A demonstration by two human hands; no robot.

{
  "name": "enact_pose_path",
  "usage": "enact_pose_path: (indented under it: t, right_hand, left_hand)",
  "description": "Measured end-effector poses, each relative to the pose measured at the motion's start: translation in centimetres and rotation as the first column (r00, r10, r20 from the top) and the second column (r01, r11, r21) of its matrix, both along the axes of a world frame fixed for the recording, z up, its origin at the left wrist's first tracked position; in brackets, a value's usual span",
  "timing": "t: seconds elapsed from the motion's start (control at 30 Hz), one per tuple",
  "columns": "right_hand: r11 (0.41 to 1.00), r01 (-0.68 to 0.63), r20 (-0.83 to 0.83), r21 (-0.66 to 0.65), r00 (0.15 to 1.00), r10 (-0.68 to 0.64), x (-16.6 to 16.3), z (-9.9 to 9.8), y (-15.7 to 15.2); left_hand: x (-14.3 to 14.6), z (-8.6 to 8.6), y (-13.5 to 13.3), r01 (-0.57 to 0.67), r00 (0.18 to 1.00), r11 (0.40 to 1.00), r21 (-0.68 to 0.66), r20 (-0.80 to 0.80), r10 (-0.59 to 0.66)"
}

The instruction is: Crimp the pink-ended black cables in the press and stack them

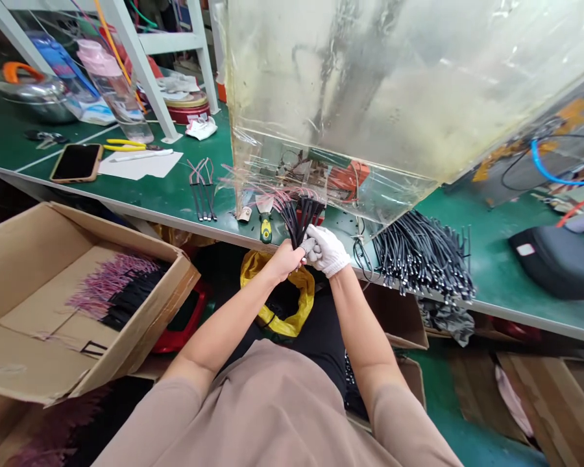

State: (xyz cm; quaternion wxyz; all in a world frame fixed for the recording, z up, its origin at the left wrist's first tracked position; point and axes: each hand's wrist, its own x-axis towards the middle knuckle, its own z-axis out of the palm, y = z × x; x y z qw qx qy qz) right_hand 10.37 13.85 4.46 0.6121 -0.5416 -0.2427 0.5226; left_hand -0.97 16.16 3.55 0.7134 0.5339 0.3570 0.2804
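Observation:
A bundle of black cables (299,217) with thin pink wire ends fans out toward the clear plastic cover. My bare left hand (287,258) is closed around the lower end of this bundle. Beside it, touching, my right hand (327,250) wears a white glove and is also closed on the bundle's lower end. The fingertips partly hide the cable tips. Left of the bundle, on the green bench, lie a yellow-and-green-handled scraper (265,224) and several separate black cables (203,198) with pink wires. A large pile of black cables (421,253) lies at the right along the bench edge.
A cardboard box (19,243) with bundled cables stands at the left. A yellow bag (304,305) hangs open below my hands. The plastic cover (370,84) rises over the bench. A phone (76,162), yellow-handled pliers (126,144) and a bottle (117,91) are back left; a black case (559,259) is right.

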Motion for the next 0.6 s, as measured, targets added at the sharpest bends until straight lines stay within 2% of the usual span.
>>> enact_pose_path:
  t: [0.1, 0.17, 0.27, 0.33, 0.43, 0.53, 0.6]
  right_hand:
    - [0.999, -0.051, -0.006, -0.004, 0.999, 0.051, -0.4, 0.4, -1.0]
    - [0.987, -0.158, 0.015, -0.019, 0.987, 0.158, -0.5, 0.4, -2.1]
    - [0.97, -0.238, 0.031, 0.044, 0.971, 0.236, -0.8, 0.2, -3.2]
    - [0.98, -0.172, -0.018, 0.098, 0.984, 0.175, -1.0, 0.2, -3.0]
    - [0.995, 0.003, -0.096, 0.097, 0.995, 0.006, -1.5, 0.4, -1.7]
    - [0.984, 0.152, -0.043, 0.092, 0.988, -0.149, -2.0, 0.9, -0.6]
    - [0.979, 0.189, 0.024, 0.072, 0.981, -0.191, -2.4, 1.4, -0.2]
  left_hand:
    - [-0.8, -0.3, -0.8, -0.008, 0.999, 0.999, -0.038, 0.049, 0.01]
    - [-2.0, -0.9, -1.7, 0.025, 0.998, 0.998, -0.049, 0.066, -0.022]
    - [-4.6, -2.0, -3.7, 0.091, 0.993, 0.995, -0.043, 0.075, -0.088]
    - [-6.3, -2.7, -5.1, 0.125, 0.99, 0.991, -0.049, 0.068, -0.122]
    - [-8.3, -3.7, -6.7, 0.154, 0.987, 0.987, -0.038, 0.046, -0.153]
    - [-9.4, -4.4, -7.6, 0.19, 0.982, 0.982, -0.017, 0.012, -0.19]
    - [-9.9, -4.7, -8.1, 0.234, 0.972, 0.972, -0.003, 0.016, -0.234]
